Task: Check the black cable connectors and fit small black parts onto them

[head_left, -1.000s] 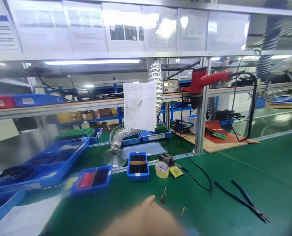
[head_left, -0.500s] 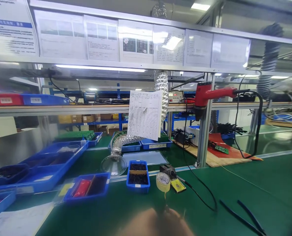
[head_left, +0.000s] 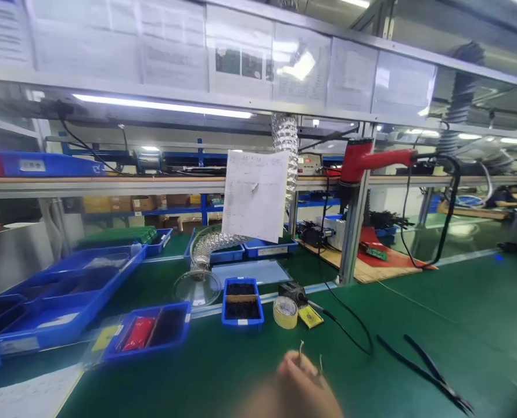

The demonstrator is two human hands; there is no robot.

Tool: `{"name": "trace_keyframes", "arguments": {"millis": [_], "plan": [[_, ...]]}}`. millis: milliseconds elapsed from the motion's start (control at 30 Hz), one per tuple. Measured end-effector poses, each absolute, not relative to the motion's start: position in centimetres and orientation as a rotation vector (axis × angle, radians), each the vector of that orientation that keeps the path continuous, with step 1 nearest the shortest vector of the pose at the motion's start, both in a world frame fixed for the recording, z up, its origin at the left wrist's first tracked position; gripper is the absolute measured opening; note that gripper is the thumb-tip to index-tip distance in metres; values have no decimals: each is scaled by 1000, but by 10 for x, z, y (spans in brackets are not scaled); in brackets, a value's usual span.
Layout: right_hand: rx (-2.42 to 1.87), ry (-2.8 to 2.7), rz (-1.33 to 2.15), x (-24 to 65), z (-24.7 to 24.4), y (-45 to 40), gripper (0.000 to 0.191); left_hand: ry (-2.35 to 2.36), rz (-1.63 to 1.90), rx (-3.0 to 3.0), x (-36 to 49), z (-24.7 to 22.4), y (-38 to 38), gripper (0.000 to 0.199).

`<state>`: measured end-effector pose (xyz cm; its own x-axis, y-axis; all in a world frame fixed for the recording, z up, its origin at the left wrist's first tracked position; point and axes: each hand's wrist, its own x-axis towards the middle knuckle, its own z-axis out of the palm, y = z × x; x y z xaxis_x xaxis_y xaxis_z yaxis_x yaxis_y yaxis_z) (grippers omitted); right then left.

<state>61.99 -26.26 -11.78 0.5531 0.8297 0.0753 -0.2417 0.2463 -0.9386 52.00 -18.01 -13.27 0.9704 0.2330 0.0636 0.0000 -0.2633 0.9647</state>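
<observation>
- far left, shallow blue plastic trays sit on the bench, their smooth rims catching the light
- a divided blue tray holds glossy red parts beside a dark compartment
- behind it, a clear round fume hood ends a ribbed foil duct
- a small blue bin is packed with dark, rough-looking pieces
- a cream tape roll stands just beside a yellow sponge pad
- low in the middle, one hand, blurred and of unclear side, pinches a small item with two thin bent wire leads in its fingers, above the green bench mat; the other hand is out of view, so i cannot tell if they are apart or together
- a loose black cord curves close by and could snag the hand, which might jolt the leads
- such thin leads could bend or slip if pinched unevenly
- right, long black-handled pliers lie open on the mat
</observation>
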Motion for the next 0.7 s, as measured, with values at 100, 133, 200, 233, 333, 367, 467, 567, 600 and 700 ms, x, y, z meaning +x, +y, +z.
{"name": "trace_keyframes", "arguments": {"millis": [100,133,200,233,333,367,467,567,600,700], "plan": [[-924,-664,870,612,-111,-271,22,182,135,1789,524,-139,-180,31],[-862,-717,892,612,-109,-274,26,179,107,1770,524,-142,-181,35],[-772,-805,947,615,-109,-279,38,180,78,1732,525,-145,-182,36],[-740,-822,976,618,-110,-281,44,192,88,1718,526,-145,-183,35],[-702,-780,1027,629,-119,-288,51,225,67,1689,526,-143,-183,33],[-707,-748,1015,633,-123,-291,50,236,56,1678,525,-143,-184,33],[-798,-678,887,642,-130,-299,38,282,69,1651,523,-141,-186,33],[-1047,-716,721,649,-135,-307,26,312,82,1649,524,-142,-186,31],[-1148,-745,667,649,-136,-309,23,315,85,1661,524,-143,-186,31],[-1388,-825,548,651,-145,-311,21,340,132,1767,526,-149,-183,27]]}}
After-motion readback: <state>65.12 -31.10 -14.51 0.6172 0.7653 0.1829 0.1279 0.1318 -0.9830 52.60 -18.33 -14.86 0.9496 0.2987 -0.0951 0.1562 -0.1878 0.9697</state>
